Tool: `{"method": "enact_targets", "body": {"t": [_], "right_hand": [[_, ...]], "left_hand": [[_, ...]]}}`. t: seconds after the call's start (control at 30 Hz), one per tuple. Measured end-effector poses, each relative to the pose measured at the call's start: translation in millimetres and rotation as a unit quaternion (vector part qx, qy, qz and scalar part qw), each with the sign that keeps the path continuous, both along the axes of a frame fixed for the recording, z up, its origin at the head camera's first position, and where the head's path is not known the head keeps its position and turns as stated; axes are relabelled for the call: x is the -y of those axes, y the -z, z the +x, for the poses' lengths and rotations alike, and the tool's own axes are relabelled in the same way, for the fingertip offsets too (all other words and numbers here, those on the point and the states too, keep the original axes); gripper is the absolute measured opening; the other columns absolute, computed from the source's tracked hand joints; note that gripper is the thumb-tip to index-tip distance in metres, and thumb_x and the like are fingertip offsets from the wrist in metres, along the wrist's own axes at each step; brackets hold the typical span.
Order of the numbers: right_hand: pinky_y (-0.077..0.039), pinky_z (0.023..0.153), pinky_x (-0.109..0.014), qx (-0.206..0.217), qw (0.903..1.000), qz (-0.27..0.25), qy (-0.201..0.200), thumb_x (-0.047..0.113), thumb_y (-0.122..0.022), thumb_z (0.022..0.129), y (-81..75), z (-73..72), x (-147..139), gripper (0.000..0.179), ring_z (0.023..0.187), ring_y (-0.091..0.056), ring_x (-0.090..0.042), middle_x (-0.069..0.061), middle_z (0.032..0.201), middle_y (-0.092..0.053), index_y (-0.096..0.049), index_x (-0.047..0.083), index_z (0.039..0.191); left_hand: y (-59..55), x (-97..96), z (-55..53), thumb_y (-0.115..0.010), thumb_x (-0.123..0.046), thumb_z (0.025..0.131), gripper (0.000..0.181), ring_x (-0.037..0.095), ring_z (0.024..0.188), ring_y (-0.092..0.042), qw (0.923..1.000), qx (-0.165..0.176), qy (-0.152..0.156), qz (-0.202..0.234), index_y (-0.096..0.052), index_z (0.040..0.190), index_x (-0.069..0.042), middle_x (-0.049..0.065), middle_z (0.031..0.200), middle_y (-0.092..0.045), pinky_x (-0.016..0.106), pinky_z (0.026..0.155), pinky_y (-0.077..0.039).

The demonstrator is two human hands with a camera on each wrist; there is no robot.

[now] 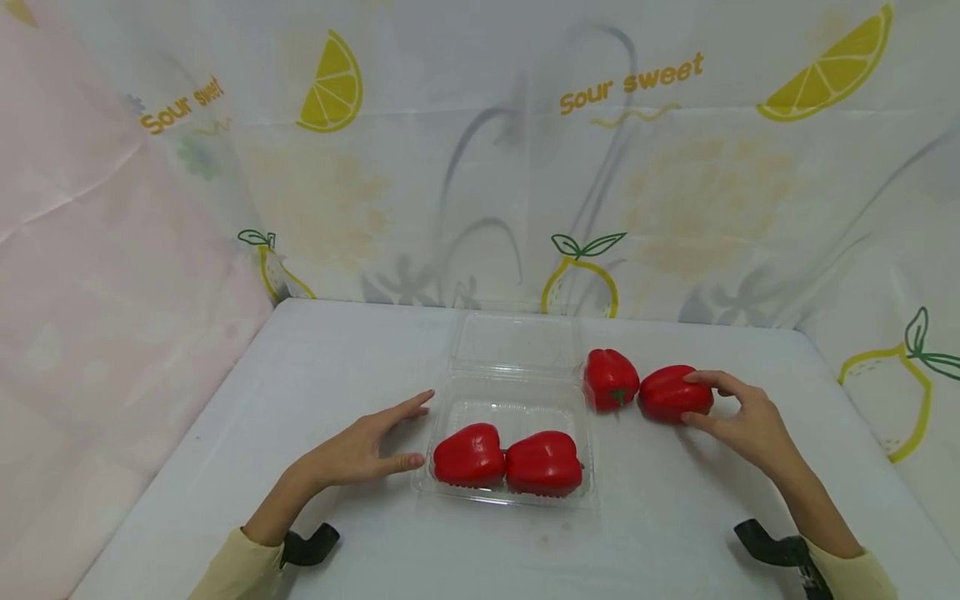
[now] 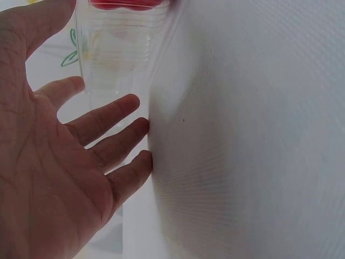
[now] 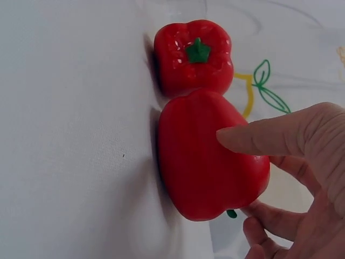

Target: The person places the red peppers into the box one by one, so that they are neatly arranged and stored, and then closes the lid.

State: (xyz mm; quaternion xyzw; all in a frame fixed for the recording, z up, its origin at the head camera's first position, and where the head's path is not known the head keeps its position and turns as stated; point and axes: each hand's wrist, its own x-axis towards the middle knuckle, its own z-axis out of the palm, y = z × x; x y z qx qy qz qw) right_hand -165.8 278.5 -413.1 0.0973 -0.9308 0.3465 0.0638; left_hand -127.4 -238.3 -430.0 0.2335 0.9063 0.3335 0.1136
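Note:
Two red bell peppers, the left one [image 1: 469,456] and the right one [image 1: 544,464], lie side by side in the front of a clear plastic clamshell box [image 1: 517,400]. My left hand [image 1: 367,446] is beside the box's left edge, fingers spread and holding nothing. To the right of the box my right hand [image 1: 750,421] grips a bell pepper [image 3: 207,156] lying on its side, thumb on its near face and fingers round the far side. Another bell pepper [image 3: 194,59] touches it, its green stem showing.
The box's lid [image 1: 517,342] is folded back flat toward the rear of the white table [image 1: 360,350]. A lemon-print cloth [image 1: 450,167] hangs behind the table, and a pink cloth [image 1: 112,275] hangs along the left.

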Motion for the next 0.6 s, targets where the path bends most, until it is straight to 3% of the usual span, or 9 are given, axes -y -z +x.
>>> {"method": "enact_targets", "body": {"t": [0.3, 0.43, 0.6], "right_hand": [[-0.047, 0.076, -0.059, -0.019, 0.9997, 0.009, -0.012, 0.009, -0.082, 0.077, -0.2, 0.0, -0.2, 0.048, 0.105, -0.05, -0.043, -0.028, 0.119, -0.062, -0.063, 0.0, 0.12], [-0.047, 0.073, -0.052, -0.042, 0.9989, 0.016, -0.01, 0.006, -0.085, 0.074, 1.2, -1.8, 1.3, 0.049, 0.101, -0.053, -0.041, -0.027, 0.116, -0.063, -0.064, 0.001, 0.117], [-0.048, 0.069, -0.046, -0.037, 0.9991, 0.02, 0.004, 0.009, -0.086, 0.074, 3.1, -2.0, 2.4, 0.052, 0.099, -0.052, -0.039, -0.027, 0.117, -0.061, -0.063, 0.001, 0.119]], "left_hand": [[-0.4, -0.3, 0.8, -0.067, -0.054, 0.087, 0.084, 0.022, 0.136, -0.042, 1.0, 0.001, -0.002, 0.0, -0.029, 0.156, -0.027, 0.0, 0.144, -0.051, 0.061, 0.105, -0.036], [-0.4, -0.3, 0.4, -0.067, -0.054, 0.087, 0.084, 0.022, 0.136, -0.042, 1.0, 0.0, 0.001, 0.002, -0.029, 0.156, -0.026, 0.001, 0.144, -0.051, 0.061, 0.105, -0.036], [-0.8, -0.1, 0.3, -0.067, -0.053, 0.087, 0.084, 0.023, 0.136, -0.042, 1.0, -0.001, 0.003, 0.002, -0.028, 0.157, -0.025, 0.002, 0.144, -0.051, 0.061, 0.105, -0.036]]}}
